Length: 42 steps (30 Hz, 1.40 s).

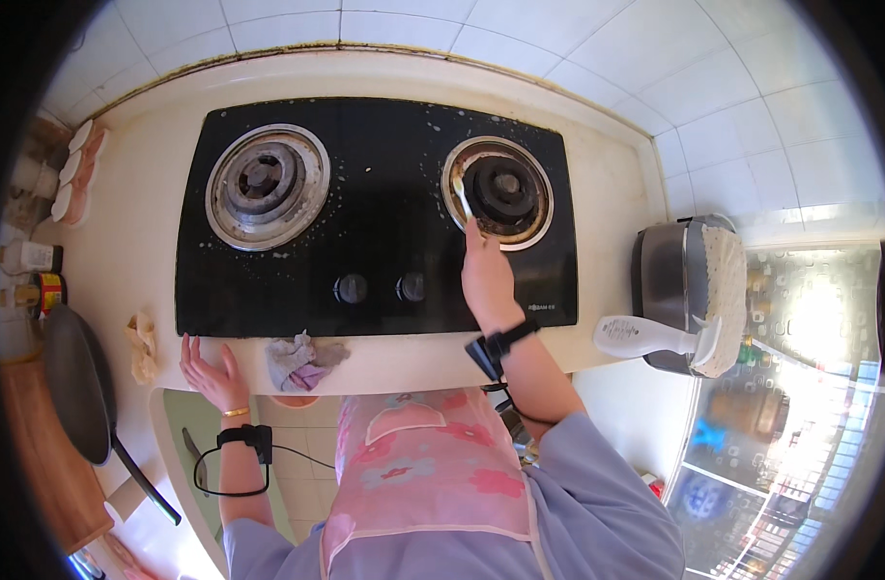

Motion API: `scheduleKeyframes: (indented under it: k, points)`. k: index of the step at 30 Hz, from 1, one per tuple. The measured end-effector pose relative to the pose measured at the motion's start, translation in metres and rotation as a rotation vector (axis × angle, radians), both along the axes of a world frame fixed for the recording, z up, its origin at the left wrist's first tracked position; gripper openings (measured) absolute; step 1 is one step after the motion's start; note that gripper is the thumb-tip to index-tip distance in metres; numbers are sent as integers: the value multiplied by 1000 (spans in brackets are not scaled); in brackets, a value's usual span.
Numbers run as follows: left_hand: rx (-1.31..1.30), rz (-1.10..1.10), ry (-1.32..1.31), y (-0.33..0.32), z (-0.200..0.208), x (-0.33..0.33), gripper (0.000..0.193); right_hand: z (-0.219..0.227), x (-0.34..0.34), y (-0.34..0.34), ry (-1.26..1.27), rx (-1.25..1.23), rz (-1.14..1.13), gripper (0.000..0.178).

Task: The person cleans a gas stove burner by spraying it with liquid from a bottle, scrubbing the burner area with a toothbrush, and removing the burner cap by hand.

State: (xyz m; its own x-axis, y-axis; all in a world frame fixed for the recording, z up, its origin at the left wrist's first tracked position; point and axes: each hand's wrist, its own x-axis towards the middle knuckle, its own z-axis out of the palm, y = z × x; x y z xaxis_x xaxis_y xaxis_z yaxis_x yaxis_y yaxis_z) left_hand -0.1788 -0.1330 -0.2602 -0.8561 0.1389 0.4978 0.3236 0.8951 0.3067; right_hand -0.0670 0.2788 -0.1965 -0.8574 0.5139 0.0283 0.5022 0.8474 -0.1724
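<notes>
A black glass gas stove (385, 213) with two burners lies in front of me. My right hand (488, 275) is closed round the handle of a small white brush that looks like a toothbrush (465, 201). Its head rests at the left side of the right burner's tray (545, 201), which is stained brown around a dark burner cap (505, 186). Fingers apart, my left hand (218, 379) lies on the counter edge by the stove's front left corner. A crumpled grey-purple cloth (302, 363) sits just right of it. The left burner (266, 179) is untouched by either hand.
A black frying pan (75, 387) stands at the far left, its handle toward me, near bottles and jars (48, 290). A crumpled tan cloth (140, 348) lies nearby. To the right are a dark box-shaped container (667, 290) and a white plastic long-handled tool (645, 335) overhanging the counter edge.
</notes>
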Motion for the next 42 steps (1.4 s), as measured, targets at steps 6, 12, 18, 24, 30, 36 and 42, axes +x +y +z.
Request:
scheduleKeyframes:
  k: [6,12,18,24,30,36,42]
  points:
    - [2,-20,-10,0,1,-2,42,4,12,-13,-6,-43,-20,58]
    - [-15,-23,-11,1,0,-4,43,0,-22,4,112,2,-39,49]
    - [9,-23,-22,2,3,-1,43,8,41,-11,-51,-76,-54,58]
    - [-4,-40,-6,3,3,-2,42,12,60,2,48,-65,-40,51]
    - [-18,-35,-7,3,4,-1,41,32,76,13,286,-160,-36,44]
    - [-21,-54,12,3,5,-3,39,29,72,28,273,-162,31,43]
    - [-54,-59,4,5,2,-5,40,1,57,51,246,-114,64,46]
